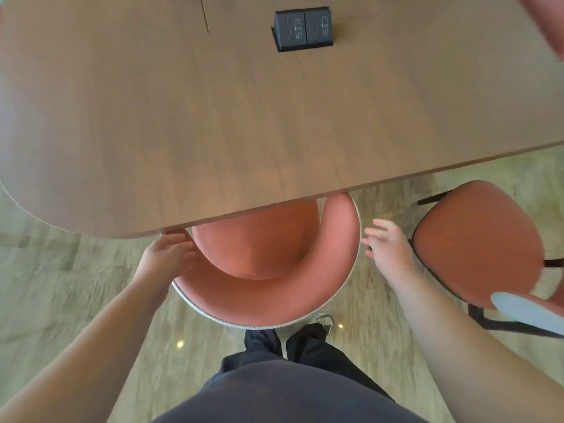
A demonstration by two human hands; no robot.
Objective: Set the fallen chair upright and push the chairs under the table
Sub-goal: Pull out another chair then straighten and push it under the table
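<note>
Right now we're standing behind the round-backed chair point(268, 270), which sits upright w/ its seat front already tucked under the table point(213, 117) edge. It's placed that way, we'd judge, because this one is nearly pushed in; only the curved back sticks out on our side of the table.

Our left hand point(166, 254) rests on the left end of the chair's back, just below the table edge. Fingers point(183, 247) are curled loosely over the rim, touching it, more a guiding hold than a tight grip. Prob. it's there to steer the chair straight in.

Our right hand point(386, 242) is off the chair, just beside the right end of the back, fingers spread wide & holding nothing. It hangs between this chair and the second chair point(476, 242). That one stands further right along the table edge, near it but w/ the seat fully out from under the table, so it's not pushed in yet. Whether its feet are all flat on the floor we can't tell; part of it runs out of view.

A black socket box point(302, 29) sits on the table, well apart from both chairs.
</note>
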